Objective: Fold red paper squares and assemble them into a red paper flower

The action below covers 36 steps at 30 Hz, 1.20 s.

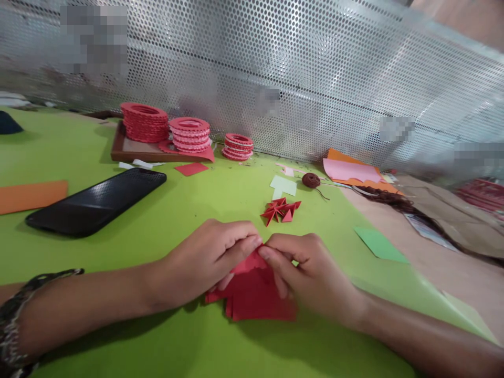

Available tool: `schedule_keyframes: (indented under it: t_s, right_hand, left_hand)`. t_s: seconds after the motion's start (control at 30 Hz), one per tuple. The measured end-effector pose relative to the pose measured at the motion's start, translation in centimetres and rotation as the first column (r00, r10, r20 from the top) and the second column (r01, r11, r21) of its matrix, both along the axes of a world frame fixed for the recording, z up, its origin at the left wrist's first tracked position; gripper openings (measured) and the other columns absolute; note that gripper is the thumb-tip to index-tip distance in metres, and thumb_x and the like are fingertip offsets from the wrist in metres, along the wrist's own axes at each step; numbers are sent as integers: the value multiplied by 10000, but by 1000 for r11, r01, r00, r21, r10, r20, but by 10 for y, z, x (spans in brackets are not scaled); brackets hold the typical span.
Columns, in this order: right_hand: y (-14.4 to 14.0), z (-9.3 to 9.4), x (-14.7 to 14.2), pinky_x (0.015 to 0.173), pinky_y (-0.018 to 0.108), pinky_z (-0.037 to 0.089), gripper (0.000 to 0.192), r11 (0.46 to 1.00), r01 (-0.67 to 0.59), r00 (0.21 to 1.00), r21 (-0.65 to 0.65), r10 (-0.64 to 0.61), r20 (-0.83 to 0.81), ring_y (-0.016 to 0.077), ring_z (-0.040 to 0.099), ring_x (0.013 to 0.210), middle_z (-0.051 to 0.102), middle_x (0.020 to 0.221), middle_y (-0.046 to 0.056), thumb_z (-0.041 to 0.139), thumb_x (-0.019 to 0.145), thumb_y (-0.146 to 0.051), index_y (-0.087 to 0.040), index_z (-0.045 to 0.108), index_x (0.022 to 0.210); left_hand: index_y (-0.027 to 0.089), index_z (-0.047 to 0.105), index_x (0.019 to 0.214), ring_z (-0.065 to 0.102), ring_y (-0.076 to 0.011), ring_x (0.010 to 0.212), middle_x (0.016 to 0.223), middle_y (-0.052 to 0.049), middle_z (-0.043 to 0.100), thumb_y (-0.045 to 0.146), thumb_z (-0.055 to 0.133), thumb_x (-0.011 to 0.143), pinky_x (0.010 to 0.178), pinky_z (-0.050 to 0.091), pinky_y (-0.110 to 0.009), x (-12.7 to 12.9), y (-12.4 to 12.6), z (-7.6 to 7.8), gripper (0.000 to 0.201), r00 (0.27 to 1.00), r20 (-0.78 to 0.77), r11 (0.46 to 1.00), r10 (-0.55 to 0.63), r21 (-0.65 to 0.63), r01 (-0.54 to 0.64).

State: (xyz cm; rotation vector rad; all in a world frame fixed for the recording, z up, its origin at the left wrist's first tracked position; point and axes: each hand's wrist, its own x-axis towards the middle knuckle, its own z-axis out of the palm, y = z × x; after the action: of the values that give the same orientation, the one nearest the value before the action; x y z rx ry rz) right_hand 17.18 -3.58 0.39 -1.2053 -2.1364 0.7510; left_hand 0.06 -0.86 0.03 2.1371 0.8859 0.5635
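My left hand [224, 249] and my right hand [301, 268] meet over a small stack of red paper [263, 302] on the green tabletop. Thumbs and index fingers of both hands pinch a piece of red paper [255, 262] by its upper edge, fingertips almost touching. Its lower part blends with the stack beneath, so its outline is hard to make out. Just beyond my fingertips sit several folded red paper pieces [279, 210] with pointed ends, gathered in a cluster.
A black phone [98, 202] lies left, beside an orange paper strip [33, 196]. Behind are a brown tray [134, 152] with red ring stacks [145, 123], and a smaller ring stack [237, 147]. A brown yarn ball [311, 180] and green paper [380, 245] lie right. Perforated metal [252, 63] closes the back.
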Motion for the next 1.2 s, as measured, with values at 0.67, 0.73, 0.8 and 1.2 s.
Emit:
schedule_keyframes:
  t_s: [0.67, 0.73, 0.8, 1.2]
  right_hand:
    - [9, 2, 6, 430, 175, 419, 378, 908, -149, 944, -393, 13, -329, 59, 510, 416, 545, 475, -36, 390, 872, -442, -148, 504, 664]
    - [11, 6, 6, 487, 174, 445, 323, 939, -104, 929, -327, -26, -370, 57, 532, 479, 563, 537, -29, 446, 860, -399, -144, 516, 674]
    - [13, 8, 8, 551, 173, 467, 243, 946, -113, 898, -305, -34, -438, 55, 558, 544, 582, 597, -25, 514, 837, -341, -142, 535, 699]
    - [17, 2, 11, 575, 131, 485, 72, 830, -353, 729, -433, -46, -683, 34, 626, 583, 682, 664, -16, 631, 762, -211, -141, 618, 771]
  left_hand:
    - [169, 591, 939, 568, -176, 673, 784, -33, 675, 203, 260, 933, 619, 343, -304, -16, 15, -8, 332, 988, -157, 386, 9, 912, 141]
    - [179, 617, 832, 553, -165, 617, 717, -25, 663, 241, 290, 927, 583, 328, -290, -15, 14, -7, 346, 989, -148, 441, 29, 889, 120]
    - [182, 623, 776, 542, -149, 590, 683, -15, 650, 283, 342, 914, 557, 323, -267, -14, 14, -5, 330, 991, -128, 552, 29, 829, 91]
    - [155, 592, 581, 426, -87, 448, 483, 40, 508, 367, 452, 849, 435, 261, -213, -9, 10, 2, 370, 997, -37, 885, 69, 463, -44]
